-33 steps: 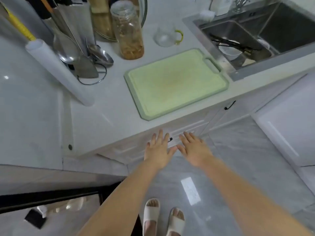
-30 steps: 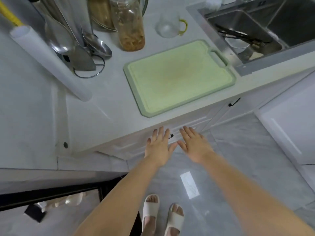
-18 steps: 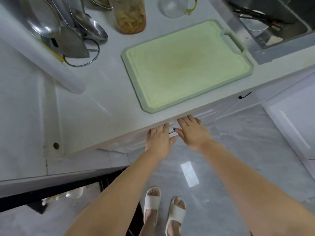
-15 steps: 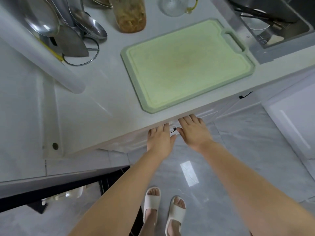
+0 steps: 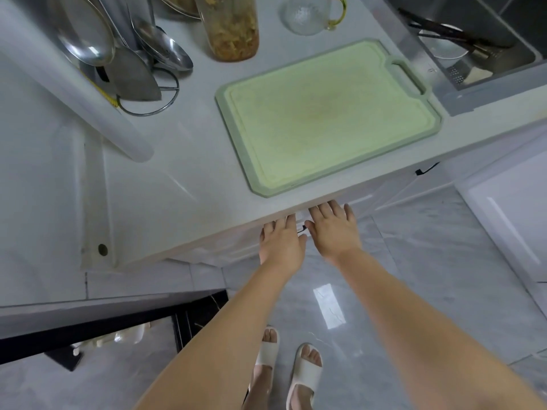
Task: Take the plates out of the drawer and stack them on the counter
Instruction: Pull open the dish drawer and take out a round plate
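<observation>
Both hands reach under the front edge of the white counter [image 5: 177, 202], at the white drawer front [image 5: 225, 247] below it. My left hand [image 5: 281, 244] and my right hand [image 5: 334, 232] lie side by side, fingers spread, fingertips hidden under the counter's lip. A small black handle [image 5: 301, 229] shows between them. Neither hand holds anything that I can see. The drawer is closed, and no plates are in view.
A pale green cutting board [image 5: 325, 113] lies on the counter above the hands. Behind it stand a jar [image 5: 231, 28], a glass cup [image 5: 310, 13] and a utensil rack [image 5: 130, 60]. A sink [image 5: 473, 48] is at the right. Another cabinet handle [image 5: 426, 170] is further right.
Both hands have moved forward to the drawer front, so their fingertips now slip under the counter's edge. The view has tilted down and closer to the counter.
</observation>
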